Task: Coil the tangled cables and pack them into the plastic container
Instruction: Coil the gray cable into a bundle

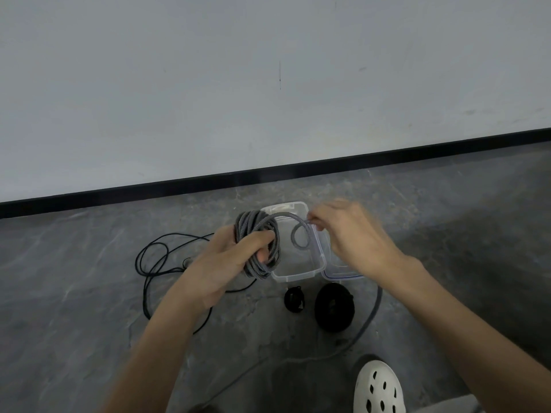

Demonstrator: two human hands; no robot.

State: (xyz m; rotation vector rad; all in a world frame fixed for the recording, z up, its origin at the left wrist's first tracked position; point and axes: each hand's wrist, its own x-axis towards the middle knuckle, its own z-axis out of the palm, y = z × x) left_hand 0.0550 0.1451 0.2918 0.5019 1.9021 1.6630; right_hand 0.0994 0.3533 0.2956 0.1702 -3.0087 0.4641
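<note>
so: my left hand [226,263], fingers [258,237] clenched through grey braided cable coil [256,222], holds it in air by left rim of clear plastic container [295,277]. right hand [357,234] pinches coil's loose run above container. feels light, soft, springy; judge loops will spring apart unless gripped across whole bundle.

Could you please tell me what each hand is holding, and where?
The left hand grips the grey cable round its coiled bundle; the right hand pinches its free strand.
</note>
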